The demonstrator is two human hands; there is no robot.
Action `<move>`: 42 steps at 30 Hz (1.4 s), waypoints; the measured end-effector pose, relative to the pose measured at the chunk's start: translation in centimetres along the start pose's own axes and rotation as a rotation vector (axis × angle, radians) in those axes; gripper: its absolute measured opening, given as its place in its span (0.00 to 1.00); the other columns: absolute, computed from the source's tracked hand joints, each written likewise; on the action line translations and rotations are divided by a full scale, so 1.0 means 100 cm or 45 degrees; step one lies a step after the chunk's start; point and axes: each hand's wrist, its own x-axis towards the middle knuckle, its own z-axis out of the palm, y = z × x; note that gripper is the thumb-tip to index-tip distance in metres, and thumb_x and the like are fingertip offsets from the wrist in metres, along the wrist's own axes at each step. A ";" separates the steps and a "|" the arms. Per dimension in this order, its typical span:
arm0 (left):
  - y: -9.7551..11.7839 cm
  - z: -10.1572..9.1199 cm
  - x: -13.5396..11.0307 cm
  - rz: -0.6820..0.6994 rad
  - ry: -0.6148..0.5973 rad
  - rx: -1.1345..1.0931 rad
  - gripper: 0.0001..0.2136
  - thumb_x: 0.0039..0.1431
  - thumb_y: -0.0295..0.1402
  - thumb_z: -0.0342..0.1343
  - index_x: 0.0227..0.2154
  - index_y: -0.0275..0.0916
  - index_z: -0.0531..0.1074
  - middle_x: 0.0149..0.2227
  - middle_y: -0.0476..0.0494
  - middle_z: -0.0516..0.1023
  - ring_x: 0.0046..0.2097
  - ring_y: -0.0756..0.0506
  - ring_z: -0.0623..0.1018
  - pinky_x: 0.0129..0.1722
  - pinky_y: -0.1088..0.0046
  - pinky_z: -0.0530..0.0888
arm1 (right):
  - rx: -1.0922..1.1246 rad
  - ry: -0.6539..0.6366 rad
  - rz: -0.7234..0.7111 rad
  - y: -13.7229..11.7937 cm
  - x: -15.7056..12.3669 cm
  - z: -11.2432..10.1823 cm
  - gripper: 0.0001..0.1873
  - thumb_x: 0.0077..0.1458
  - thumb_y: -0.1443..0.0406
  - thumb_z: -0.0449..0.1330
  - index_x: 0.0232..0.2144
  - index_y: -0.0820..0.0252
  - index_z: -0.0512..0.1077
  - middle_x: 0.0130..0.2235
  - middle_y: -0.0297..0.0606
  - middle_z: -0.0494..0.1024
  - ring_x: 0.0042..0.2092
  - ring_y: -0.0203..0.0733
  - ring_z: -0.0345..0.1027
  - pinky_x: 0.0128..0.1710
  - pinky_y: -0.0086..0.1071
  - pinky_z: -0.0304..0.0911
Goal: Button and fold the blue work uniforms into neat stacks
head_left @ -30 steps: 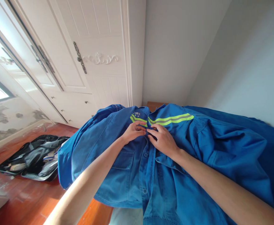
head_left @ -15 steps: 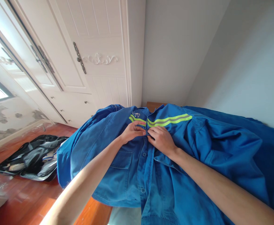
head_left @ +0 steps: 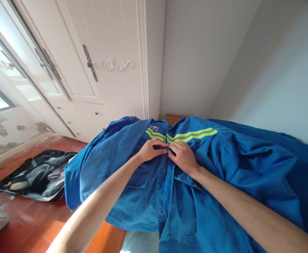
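A blue work jacket [head_left: 217, 168] with yellow-green reflective stripes [head_left: 193, 134] lies spread out in front of me, front side up. My left hand [head_left: 150, 150] and my right hand [head_left: 182, 156] meet at the jacket's front placket just below the stripes. Both pinch the fabric edges there with curled fingers. A row of blue buttons [head_left: 163, 171] runs down the placket toward me. A chest pocket [head_left: 139, 179] lies under my left forearm.
A white wardrobe [head_left: 103, 63] with ornate metal handles stands behind the jacket. An open black bag [head_left: 35, 175] with things inside lies on the red wooden floor [head_left: 24, 221] at the left. Pale walls rise at the right.
Both hands have drawn slightly closer together on the placket. The jacket has hardly shifted.
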 end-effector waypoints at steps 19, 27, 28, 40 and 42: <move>0.001 -0.001 -0.003 0.105 -0.035 0.348 0.11 0.56 0.41 0.62 0.37 0.39 0.80 0.38 0.41 0.82 0.41 0.44 0.79 0.45 0.68 0.74 | 0.414 0.064 0.243 0.011 0.001 0.008 0.08 0.54 0.71 0.59 0.34 0.57 0.78 0.37 0.40 0.81 0.41 0.47 0.74 0.44 0.40 0.67; 0.000 -0.002 -0.005 0.166 -0.198 0.646 0.07 0.61 0.31 0.56 0.38 0.37 0.76 0.39 0.40 0.80 0.42 0.43 0.78 0.44 0.68 0.71 | 0.513 -0.023 0.233 0.013 -0.001 0.013 0.04 0.55 0.67 0.62 0.33 0.57 0.77 0.37 0.39 0.81 0.41 0.46 0.74 0.44 0.39 0.67; 0.001 -0.002 -0.005 0.172 -0.212 0.694 0.06 0.60 0.29 0.55 0.38 0.37 0.76 0.39 0.40 0.80 0.42 0.43 0.77 0.44 0.67 0.71 | 0.525 -0.032 0.235 0.013 -0.001 0.013 0.03 0.55 0.67 0.63 0.33 0.57 0.77 0.37 0.39 0.81 0.41 0.46 0.74 0.44 0.39 0.66; 0.000 0.000 -0.006 0.185 -0.208 0.858 0.08 0.58 0.24 0.52 0.37 0.36 0.75 0.35 0.39 0.79 0.40 0.41 0.77 0.41 0.67 0.70 | 0.446 -0.113 0.047 0.015 -0.002 0.013 0.12 0.62 0.58 0.57 0.37 0.60 0.75 0.39 0.43 0.80 0.43 0.48 0.72 0.45 0.40 0.65; -0.001 0.000 -0.006 0.195 -0.203 0.830 0.08 0.58 0.24 0.52 0.37 0.36 0.75 0.36 0.39 0.79 0.40 0.42 0.77 0.42 0.67 0.70 | 0.377 -0.121 -0.005 0.015 -0.002 0.013 0.12 0.63 0.58 0.55 0.38 0.60 0.74 0.40 0.43 0.79 0.43 0.48 0.72 0.45 0.40 0.64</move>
